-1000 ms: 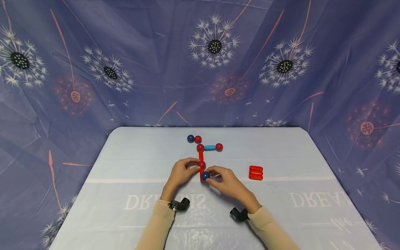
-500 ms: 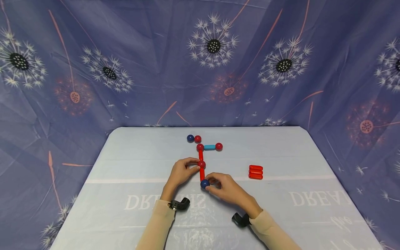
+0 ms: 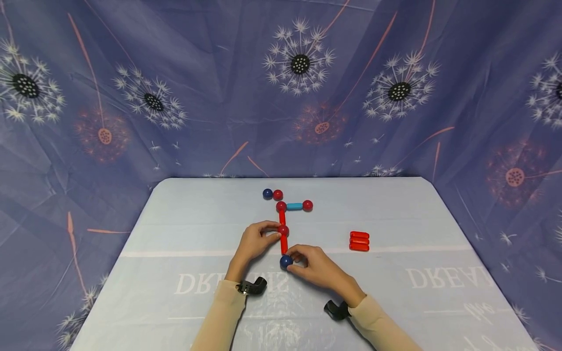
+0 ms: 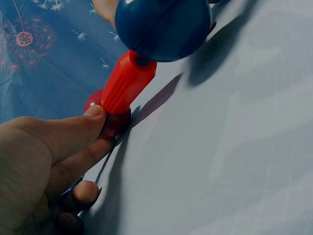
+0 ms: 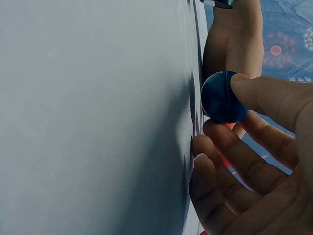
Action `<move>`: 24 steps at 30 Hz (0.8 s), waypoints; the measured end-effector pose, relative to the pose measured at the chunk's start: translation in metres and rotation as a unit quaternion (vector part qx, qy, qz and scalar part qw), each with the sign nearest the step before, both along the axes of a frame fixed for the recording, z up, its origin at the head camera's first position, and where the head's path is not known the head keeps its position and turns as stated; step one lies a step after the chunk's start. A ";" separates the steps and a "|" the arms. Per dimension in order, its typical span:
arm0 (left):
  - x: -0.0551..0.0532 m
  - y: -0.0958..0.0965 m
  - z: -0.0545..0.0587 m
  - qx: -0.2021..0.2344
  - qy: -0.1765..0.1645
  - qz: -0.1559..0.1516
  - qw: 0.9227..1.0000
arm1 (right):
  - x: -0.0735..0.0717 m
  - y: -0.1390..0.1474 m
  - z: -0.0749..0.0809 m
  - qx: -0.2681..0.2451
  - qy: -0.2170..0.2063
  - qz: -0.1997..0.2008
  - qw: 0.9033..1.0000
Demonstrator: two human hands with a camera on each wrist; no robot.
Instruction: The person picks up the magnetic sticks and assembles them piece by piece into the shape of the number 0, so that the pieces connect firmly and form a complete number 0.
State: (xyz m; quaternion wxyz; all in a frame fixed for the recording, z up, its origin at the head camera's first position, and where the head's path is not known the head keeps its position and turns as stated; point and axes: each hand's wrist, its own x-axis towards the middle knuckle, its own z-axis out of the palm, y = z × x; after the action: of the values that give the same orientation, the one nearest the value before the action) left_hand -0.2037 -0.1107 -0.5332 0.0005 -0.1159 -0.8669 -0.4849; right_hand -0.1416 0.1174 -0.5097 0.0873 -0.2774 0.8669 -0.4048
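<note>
My left hand (image 3: 258, 241) pinches a red ball (image 3: 283, 230) between thumb and fingers. From that ball one red rod (image 3: 282, 218) runs away to a far red ball (image 3: 281, 206), and another red rod (image 3: 284, 244) points toward me. My right hand (image 3: 319, 267) pinches a dark blue ball (image 3: 286, 262) at the near end of this second rod. In the left wrist view the blue ball (image 4: 164, 29) meets the rod's end (image 4: 129, 81); whether it is fully joined I cannot tell. The right wrist view shows thumb and fingers on the blue ball (image 5: 224, 97).
A light blue rod (image 3: 294, 206) links the far red ball to another red ball (image 3: 308, 205). Behind them lie a loose blue ball (image 3: 268, 194) and a red ball (image 3: 278, 195). Several red rods (image 3: 359, 241) lie stacked side by side at the right on the white tabletop (image 3: 395, 209).
My right hand has brought the blue ball from above the near red rod toward me, to that rod's near end. The left hand stays on the middle red ball.
</note>
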 end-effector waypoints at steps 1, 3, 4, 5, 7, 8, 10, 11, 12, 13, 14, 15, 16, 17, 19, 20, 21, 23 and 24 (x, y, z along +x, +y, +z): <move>0.000 0.000 0.000 -0.001 0.000 -0.001 1.000 | 0.000 0.000 0.000 0.002 -0.001 -0.002 1.000; 0.000 0.001 0.001 -0.002 -0.001 -0.001 1.000 | -0.002 -0.001 0.001 0.007 -0.005 -0.006 1.000; 0.000 0.001 0.001 -0.004 -0.001 0.000 1.000 | -0.003 -0.001 0.001 0.010 -0.007 -0.008 1.000; 0.000 0.001 0.002 -0.006 -0.001 0.001 1.000 | -0.004 -0.002 0.002 0.014 -0.008 -0.009 1.000; -0.001 0.001 0.002 -0.008 -0.001 0.001 1.000 | -0.005 -0.002 0.003 0.020 -0.012 -0.012 1.000; -0.001 0.002 0.002 -0.008 0.000 0.001 1.000 | -0.006 -0.002 0.004 0.023 -0.012 -0.013 1.000; -0.001 0.002 0.002 -0.008 0.002 0.002 1.000 | -0.007 -0.002 0.005 0.028 -0.012 -0.013 0.999; -0.001 0.002 0.002 -0.008 0.002 0.002 1.000 | -0.007 -0.002 0.005 0.029 -0.011 -0.013 0.999; -0.001 0.002 0.002 -0.008 0.002 0.002 1.000 | -0.007 -0.002 0.005 0.029 -0.010 -0.013 0.999; -0.001 0.002 0.002 -0.007 0.002 0.002 1.000 | -0.007 -0.002 0.005 0.029 -0.006 -0.013 0.999; -0.001 0.002 0.003 -0.007 0.002 0.002 1.000 | -0.007 -0.002 0.005 0.028 -0.003 -0.011 1.000; -0.001 0.002 0.003 -0.007 0.001 0.002 1.000 | -0.007 -0.002 0.005 0.028 -0.002 -0.011 1.000; -0.001 0.002 0.003 -0.007 0.001 0.003 1.000 | -0.007 -0.002 0.004 0.027 -0.001 -0.010 1.000; -0.001 0.002 0.003 -0.006 0.001 0.003 1.000 | -0.007 -0.002 0.004 0.027 0.001 -0.009 1.000; 0.000 0.002 0.003 -0.005 0.001 0.004 1.000 | -0.007 -0.002 0.004 0.024 0.001 -0.008 1.000; 0.000 0.002 0.003 -0.005 0.000 0.005 1.000 | -0.007 -0.002 0.003 0.024 0.002 -0.007 1.000; 0.000 0.002 0.003 -0.005 -0.002 0.006 1.000 | -0.007 -0.002 0.002 0.024 -0.002 -0.007 1.000; 0.001 0.002 0.003 -0.006 -0.007 0.006 1.000 | -0.007 -0.002 0.001 0.026 -0.004 -0.007 1.000; 0.001 0.002 0.003 -0.005 -0.010 0.004 1.000 | -0.007 -0.002 0.001 0.026 -0.006 -0.007 1.000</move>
State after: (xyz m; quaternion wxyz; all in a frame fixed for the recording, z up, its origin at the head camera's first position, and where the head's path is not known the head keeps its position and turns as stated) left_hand -0.2026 -0.1083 -0.5300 -0.0068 -0.1072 -0.8697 -0.4817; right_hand -0.1485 0.1157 -0.5088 0.0965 -0.2664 0.8788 -0.3839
